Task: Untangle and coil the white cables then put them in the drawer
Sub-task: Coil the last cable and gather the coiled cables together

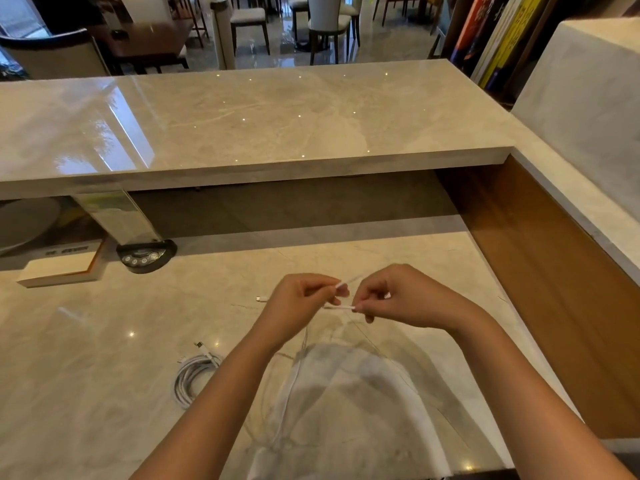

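both hands pinching white cable

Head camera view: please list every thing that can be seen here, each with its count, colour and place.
Coiled cable: one, white, on the lower desk, left of the arms.
Loose cable: at least one, white, pinched between both hands, strands hanging down to the desk.
Connector: one, white, on the desk just left of the left hand.
Book: one, pale with orange edge, far left on the desk.
Button panel: one, black, at the desk's back edge.
Raised counter: one, beige marble, behind the desk.
Books: several, mixed colours, upper right.
Chairs: several, dark with pale seats, in the background.
Left hand: one, gripping the cable.
Right hand: one, gripping the cable.
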A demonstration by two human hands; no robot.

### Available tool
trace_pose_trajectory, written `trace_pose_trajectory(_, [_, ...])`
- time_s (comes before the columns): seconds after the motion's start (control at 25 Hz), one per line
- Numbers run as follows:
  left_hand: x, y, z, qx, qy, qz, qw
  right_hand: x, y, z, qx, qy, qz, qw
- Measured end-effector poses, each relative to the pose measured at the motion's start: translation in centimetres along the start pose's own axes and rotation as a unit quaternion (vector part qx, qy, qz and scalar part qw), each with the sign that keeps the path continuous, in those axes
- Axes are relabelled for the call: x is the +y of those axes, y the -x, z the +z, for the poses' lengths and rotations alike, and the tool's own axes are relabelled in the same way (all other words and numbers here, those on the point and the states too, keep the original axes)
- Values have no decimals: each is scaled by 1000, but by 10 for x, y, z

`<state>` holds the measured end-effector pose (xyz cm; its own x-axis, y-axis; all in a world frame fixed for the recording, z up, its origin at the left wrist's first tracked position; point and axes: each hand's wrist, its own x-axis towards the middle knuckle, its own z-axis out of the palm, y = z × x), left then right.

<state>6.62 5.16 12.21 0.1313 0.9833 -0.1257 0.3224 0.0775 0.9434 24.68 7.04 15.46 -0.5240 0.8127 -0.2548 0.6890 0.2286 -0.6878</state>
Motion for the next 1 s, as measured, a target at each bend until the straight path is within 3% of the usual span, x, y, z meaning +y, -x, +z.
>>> trace_pose_trajectory(0.12, [1,6,0,-74,3,-30,997,-9,-4,-4,89,100,-48,990])
trace_pose_trajectory(0.24, [2,11,-4,-92,65,-51,992,-6,-8,-4,159,145,-80,973])
trace_pose_trajectory(0.4, [1,13,-9,-118,152,-72,979,-2,-12,5,154,35,-88,984])
trace_pose_trajectory(0.6, [-10,7,-12,-87,291,-95,948,4,-15,14,113,-66,-20,991])
trace_pose_trajectory(0.72, [-12,5,-10,-65,283,-100,952,7,-16,18,127,-296,65,944])
trace_pose_trajectory(0.84, [-12,7,-8,-39,188,-89,977,8,-13,22,97,-466,83,875])
trace_pose_trajectory(0.92, [-13,8,-5,-15,146,-80,986,9,-8,22,89,-484,51,869])
trace_pose_trajectory(1.0, [-13,8,-2,15,134,-83,987,8,-5,23,128,-360,21,924])
